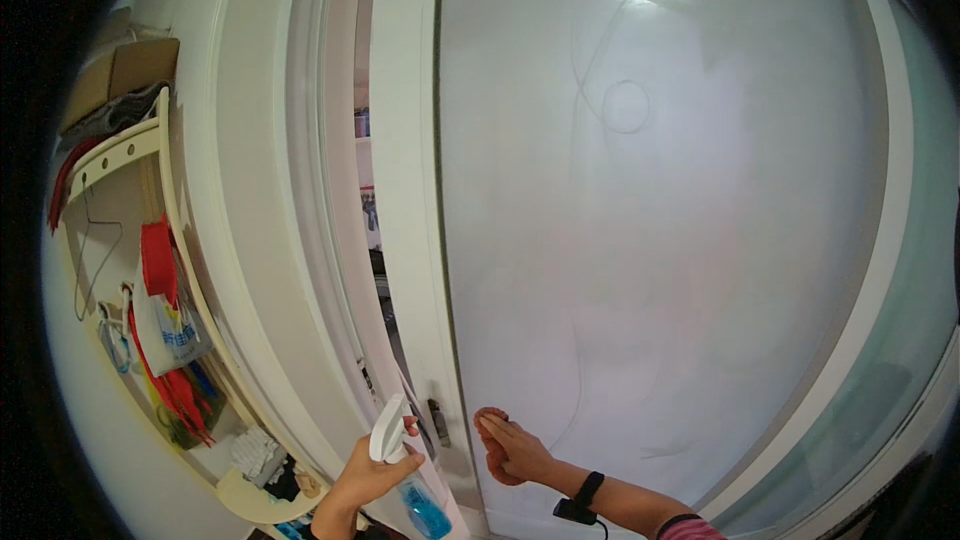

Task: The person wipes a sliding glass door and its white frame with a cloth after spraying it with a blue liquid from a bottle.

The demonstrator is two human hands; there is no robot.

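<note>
A white spray bottle with blue liquid (424, 508) is gripped around its neck by my left hand (373, 471), in front of the door frame's edge. My right hand (520, 451) presses a reddish-brown cloth (501, 466) flat on the frosted glass panel (645, 255) of a sliding door, near its lower left. Between the two hands, a recessed metal handle (439, 422) sits in the door's white frame (412, 165). A black strap with a small black device is on my right wrist.
At left stands a cream rack (169, 165) with a wire hanger (88, 262), bags, red cloth and a cardboard box (142, 67) on top. Folded clothes (259, 454) lie on its lower shelf. A narrow gap beside the door frame shows shelved items.
</note>
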